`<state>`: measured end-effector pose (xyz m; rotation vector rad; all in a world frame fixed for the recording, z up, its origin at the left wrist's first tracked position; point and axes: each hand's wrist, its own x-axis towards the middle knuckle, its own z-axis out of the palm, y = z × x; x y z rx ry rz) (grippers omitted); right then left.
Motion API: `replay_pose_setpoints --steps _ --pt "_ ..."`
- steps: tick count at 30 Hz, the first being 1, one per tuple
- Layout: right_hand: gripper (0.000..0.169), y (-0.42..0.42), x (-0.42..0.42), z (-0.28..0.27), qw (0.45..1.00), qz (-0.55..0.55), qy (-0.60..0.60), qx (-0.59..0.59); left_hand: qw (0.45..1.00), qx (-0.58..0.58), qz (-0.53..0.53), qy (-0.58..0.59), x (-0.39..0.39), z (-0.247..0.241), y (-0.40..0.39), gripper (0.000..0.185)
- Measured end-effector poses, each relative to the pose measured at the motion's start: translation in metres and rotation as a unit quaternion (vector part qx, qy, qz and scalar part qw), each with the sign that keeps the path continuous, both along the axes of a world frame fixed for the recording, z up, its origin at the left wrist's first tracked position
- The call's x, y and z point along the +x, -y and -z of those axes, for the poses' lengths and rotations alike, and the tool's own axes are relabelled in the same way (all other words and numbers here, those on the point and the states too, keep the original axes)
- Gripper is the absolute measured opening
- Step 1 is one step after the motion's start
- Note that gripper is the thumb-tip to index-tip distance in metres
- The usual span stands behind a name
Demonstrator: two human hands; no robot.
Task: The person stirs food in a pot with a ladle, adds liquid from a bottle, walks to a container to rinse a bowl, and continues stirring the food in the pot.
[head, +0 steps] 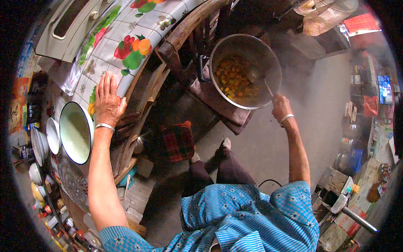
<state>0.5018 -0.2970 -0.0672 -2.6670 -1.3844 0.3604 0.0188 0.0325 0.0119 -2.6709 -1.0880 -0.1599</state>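
Note:
My right hand (281, 108) grips the handle of a metal ladle (268, 85), whose bowl end rests in a large round pot (263, 52). Orange and yellow diced food in liquid (234, 75) lies in the pot, and steam hangs around it. Under the pot is a square reddish-brown stand (217, 100). Flat on a fruit-printed tablecloth (126, 31), my left hand (108, 102) holds nothing, its thumb apart from the fingers. Right beside its wrist, a white enamel basin with a dark rim (74, 135) stands tilted in view.
Smaller white bowls (53, 135) stand left of the basin. A beige appliance (67, 31) sits on the table's far end. Below the table edge is a red-and-black plaid seat (178, 141). Cluttered shelves (362, 189) line the right, and a plastic bag (318, 20) hangs at upper right.

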Motion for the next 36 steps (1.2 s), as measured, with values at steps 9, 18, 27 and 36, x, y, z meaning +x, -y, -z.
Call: replay_pose_setpoints --steps 9,18,27,36 --pt "0.012 -0.032 -0.037 -0.042 0.999 0.017 -0.039 -0.011 0.999 -0.011 0.025 0.025 0.005 0.001 -0.001 0.081" --pt "0.013 -0.037 -0.077 -0.072 0.983 -0.096 -0.089 -0.125 1.0 0.008 0.025 0.006 0.0 0.004 -0.004 0.086" --pt "0.022 -0.026 -0.071 -0.096 0.974 -0.108 -0.069 -0.186 1.0 0.01 0.016 -0.006 -0.003 0.001 -0.002 0.086" --pt "0.024 -0.069 -0.092 -0.059 0.995 -0.058 -0.076 0.016 1.0 0.017 0.019 -0.001 -0.002 0.001 -0.003 0.086"
